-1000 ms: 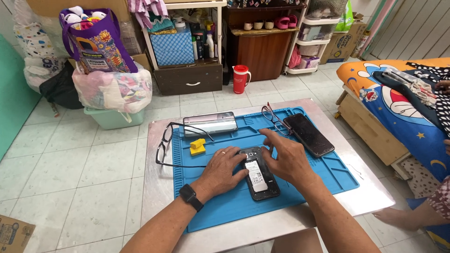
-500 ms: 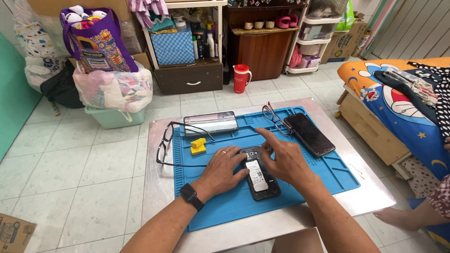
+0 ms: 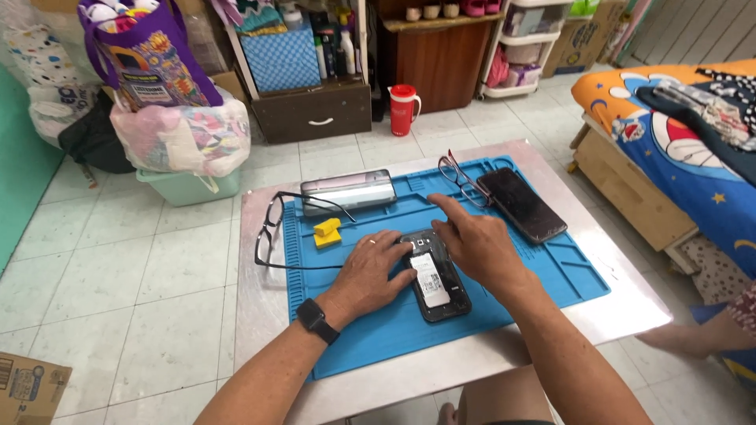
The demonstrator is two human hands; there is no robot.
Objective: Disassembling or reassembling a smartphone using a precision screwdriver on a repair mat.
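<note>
The opened phone (image 3: 435, 277), back cover off and white-labelled battery showing, is lying on the blue mat (image 3: 543, 275) at the middle of the table (image 3: 630, 303). The left hand (image 3: 370, 271) is resting flat, fingers spread, pressing the phone's left edge to steady it. The right hand (image 3: 480, 248) is hovering over the phone's upper end, index finger extended, gripping nothing. Judged step: working on the exposed interior. The next move is calling for a steady hold and fine fingertip contact at the top edge. A second phone (image 3: 521, 205), glasses (image 3: 272, 232) and a yellow tool (image 3: 327, 232) are lying nearby.
</note>
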